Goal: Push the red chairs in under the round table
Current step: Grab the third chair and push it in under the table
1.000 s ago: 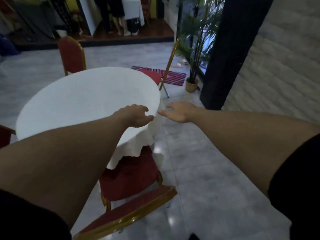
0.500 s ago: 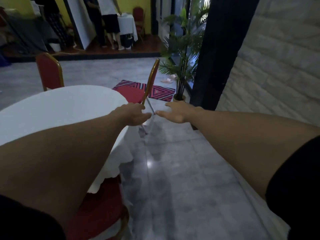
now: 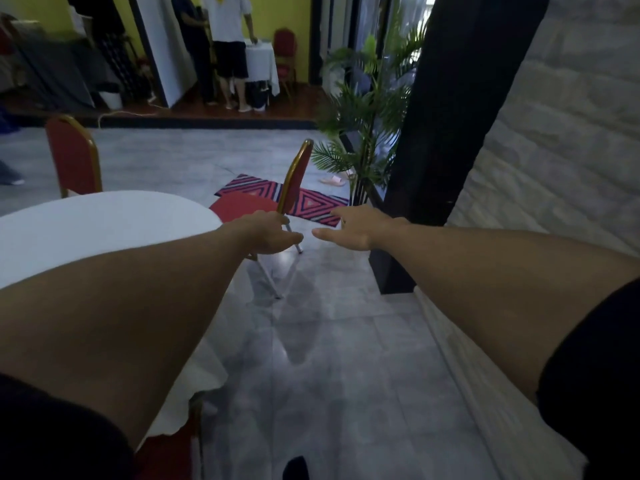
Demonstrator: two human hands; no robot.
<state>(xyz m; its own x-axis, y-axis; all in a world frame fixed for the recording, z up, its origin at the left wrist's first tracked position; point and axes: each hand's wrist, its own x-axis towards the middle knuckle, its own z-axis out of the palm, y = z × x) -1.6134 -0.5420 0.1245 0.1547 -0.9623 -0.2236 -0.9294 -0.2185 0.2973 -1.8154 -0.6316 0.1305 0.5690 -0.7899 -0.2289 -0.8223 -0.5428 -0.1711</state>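
The round table [image 3: 104, 226] with its white cloth fills the left side. A red chair with a gold frame [image 3: 294, 178] stands side-on at the table's far right edge, its seat pointing toward the table. A second red chair [image 3: 72, 154] stands behind the table at the left. A third red chair [image 3: 166, 452] shows at the bottom, partly under the cloth. Both my arms reach forward. My left hand [image 3: 266, 233] and my right hand [image 3: 356, 225] hover in front of the side-on chair, fingers apart, holding nothing and short of its back.
A black pillar [image 3: 443, 133] and a pale brick wall [image 3: 554, 150] close off the right. A potted palm [image 3: 367, 109] and a striped mat [image 3: 311, 202] lie beyond the chair. Two people [image 3: 225, 46] stand at a far table. Grey tiled floor [image 3: 329, 358] runs between table and wall.
The view has moved forward and right along the table. The near chair has slid to the bottom edge, and the side-on chair is closer to my outstretched hands.
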